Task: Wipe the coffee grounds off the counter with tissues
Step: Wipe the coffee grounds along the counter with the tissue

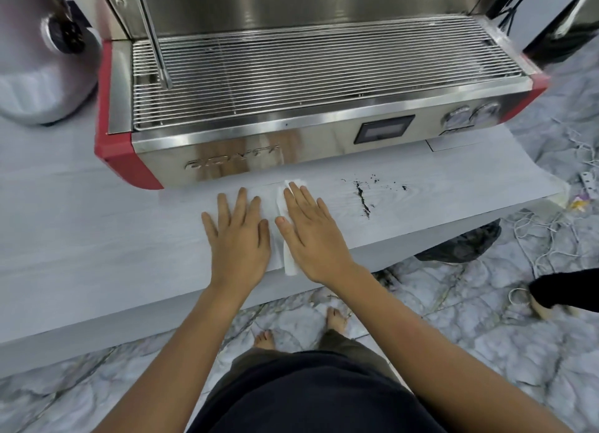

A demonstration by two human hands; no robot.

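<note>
Dark coffee grounds (363, 200) lie in a thin streak with scattered specks on the pale grey counter (97, 238), right of my hands. A white tissue (281, 205) lies flat on the counter; most of it is hidden under my right hand (312, 230), which presses on it with straight fingers. Its edges show between my hands and past my right fingertips. My left hand (238, 231) rests flat on the counter just left of the tissue, fingers spread. The grounds are a hand's width to the right of my right hand.
A steel and red espresso machine (291, 108) stands behind my hands, its steam wand (155, 40) at the left. A white grinder (39, 60) sits far left. The counter's front edge runs just below my wrists. Cables (551, 238) lie on the floor at right.
</note>
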